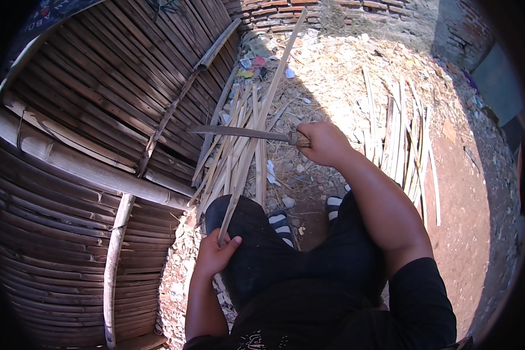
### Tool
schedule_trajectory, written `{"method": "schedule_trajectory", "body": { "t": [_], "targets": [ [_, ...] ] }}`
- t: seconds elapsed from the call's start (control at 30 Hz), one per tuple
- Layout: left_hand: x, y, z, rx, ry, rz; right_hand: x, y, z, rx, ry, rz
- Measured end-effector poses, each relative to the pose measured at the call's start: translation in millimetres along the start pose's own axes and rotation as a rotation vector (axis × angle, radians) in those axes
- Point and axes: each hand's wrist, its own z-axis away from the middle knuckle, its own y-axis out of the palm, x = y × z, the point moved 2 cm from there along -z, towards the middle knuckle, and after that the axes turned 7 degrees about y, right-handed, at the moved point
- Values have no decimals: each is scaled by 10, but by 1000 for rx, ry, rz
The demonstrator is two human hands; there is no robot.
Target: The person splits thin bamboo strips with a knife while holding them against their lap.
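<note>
Strip (274, 87): long, narrow, pale, wood-like, slanting across the black-trousered left thigh (249, 239).
Left hand (216, 255): pinches its near end, thumb against fingers.
Knife (233, 131): long grey metal blade, brown handle (299, 139), crossing the strip; contact unclear.
Right hand (321, 143): wrapped around the handle.
Stony brown ground (464, 175): loose pale strips (395, 131) lie ahead.

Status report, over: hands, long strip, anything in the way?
Right hand gripping knife. Left hand holding long strip by near end. Knife crosses strip in view; contact unclear. Loose strips on ground below.
</note>
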Motion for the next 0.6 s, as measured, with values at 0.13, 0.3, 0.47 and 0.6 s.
{"method": "schedule_trajectory", "body": {
  "t": [0.13, 0.3, 0.47, 0.6],
  "targets": [
    [-18, -7, 4, -11, 5, 6, 328, 150, 102, 162, -291, 75],
    [18, -3, 8, -17, 28, -35, 487, 299, 135, 182, -459, 95],
    [2, -6, 21, -18, 16, -26, 103, 11, -5, 21, -166, 11],
    [-23, -1, 7, 2, -3, -23, -208, -189, -63, 13, 242, -150]
  ]
}}
